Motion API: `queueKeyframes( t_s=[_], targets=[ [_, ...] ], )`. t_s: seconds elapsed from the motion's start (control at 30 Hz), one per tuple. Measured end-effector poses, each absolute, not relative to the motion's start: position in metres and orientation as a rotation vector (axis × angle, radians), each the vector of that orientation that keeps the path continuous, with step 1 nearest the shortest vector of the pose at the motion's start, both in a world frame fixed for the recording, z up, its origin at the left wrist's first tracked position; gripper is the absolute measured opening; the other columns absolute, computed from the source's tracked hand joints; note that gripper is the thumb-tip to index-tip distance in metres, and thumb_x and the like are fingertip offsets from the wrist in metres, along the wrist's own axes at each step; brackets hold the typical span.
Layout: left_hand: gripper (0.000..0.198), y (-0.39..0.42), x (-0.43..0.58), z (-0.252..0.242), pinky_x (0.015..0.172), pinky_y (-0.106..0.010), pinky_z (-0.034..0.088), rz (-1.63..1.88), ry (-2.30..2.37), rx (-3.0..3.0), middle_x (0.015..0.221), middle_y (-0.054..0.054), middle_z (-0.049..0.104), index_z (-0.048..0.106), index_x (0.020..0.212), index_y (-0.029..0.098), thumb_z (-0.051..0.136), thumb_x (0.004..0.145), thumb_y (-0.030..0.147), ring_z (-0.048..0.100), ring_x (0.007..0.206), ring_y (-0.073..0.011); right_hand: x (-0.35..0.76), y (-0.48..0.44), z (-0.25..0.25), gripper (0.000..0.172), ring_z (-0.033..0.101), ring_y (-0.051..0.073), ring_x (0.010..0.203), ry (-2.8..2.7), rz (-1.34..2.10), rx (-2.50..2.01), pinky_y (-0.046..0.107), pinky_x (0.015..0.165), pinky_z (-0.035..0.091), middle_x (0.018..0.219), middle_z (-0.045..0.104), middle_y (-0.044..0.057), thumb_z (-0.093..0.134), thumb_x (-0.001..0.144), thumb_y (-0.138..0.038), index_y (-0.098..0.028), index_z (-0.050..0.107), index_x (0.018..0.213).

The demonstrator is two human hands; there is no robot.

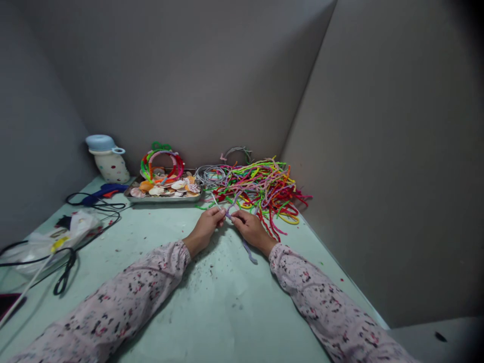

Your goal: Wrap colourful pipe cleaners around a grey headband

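My left hand [207, 225] and my right hand [251, 228] meet over the pale green table [219, 302], fingers pinched together. Between them runs a lilac pipe cleaner [247, 250]; one end rises toward the pile and the other trails down past my right wrist. A thin pale stick-like piece near my left fingers is too small to make out. Just beyond my hands lies a heap of coloured pipe cleaners [260, 189] in red, yellow, green, pink and purple.
A metal tray [163, 197] holds seashells, with wrapped hoops [162, 164] standing behind it. Grey headbands [212, 175] lie beside it. A blue glue gun [104, 192] with black cord, a plastic bag [56, 237] and a lidded white jug [108, 159] sit left. Grey walls enclose the table.
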State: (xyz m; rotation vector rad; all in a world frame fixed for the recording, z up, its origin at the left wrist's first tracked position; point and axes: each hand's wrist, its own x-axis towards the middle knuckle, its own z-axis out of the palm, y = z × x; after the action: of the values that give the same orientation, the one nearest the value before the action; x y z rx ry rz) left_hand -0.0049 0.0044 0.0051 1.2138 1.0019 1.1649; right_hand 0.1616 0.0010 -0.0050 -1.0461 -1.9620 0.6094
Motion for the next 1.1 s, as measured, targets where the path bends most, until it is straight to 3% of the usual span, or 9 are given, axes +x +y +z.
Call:
queueKeyframes(
  t_s=[1.1],
  targets=[
    [0.025, 0.0067, -0.0063, 0.0018, 0.045, -0.02, 0.027, 1.15, 0.923, 1.151, 0.063, 0.003, 0.05, 0.059, 0.073, 0.014, 0.067, 0.074, 0.037, 0.041, 0.051, -0.0062, 0.1627, 0.0022, -0.0064, 0.021, 0.057, 0.016, 0.081, -1.938, 0.655, -1.066, 0.026, 0.074, 0.041, 0.085, 0.065, 0.002, 0.047, 0.091, -0.03, -0.02, 0.066, 0.089]
  ],
)
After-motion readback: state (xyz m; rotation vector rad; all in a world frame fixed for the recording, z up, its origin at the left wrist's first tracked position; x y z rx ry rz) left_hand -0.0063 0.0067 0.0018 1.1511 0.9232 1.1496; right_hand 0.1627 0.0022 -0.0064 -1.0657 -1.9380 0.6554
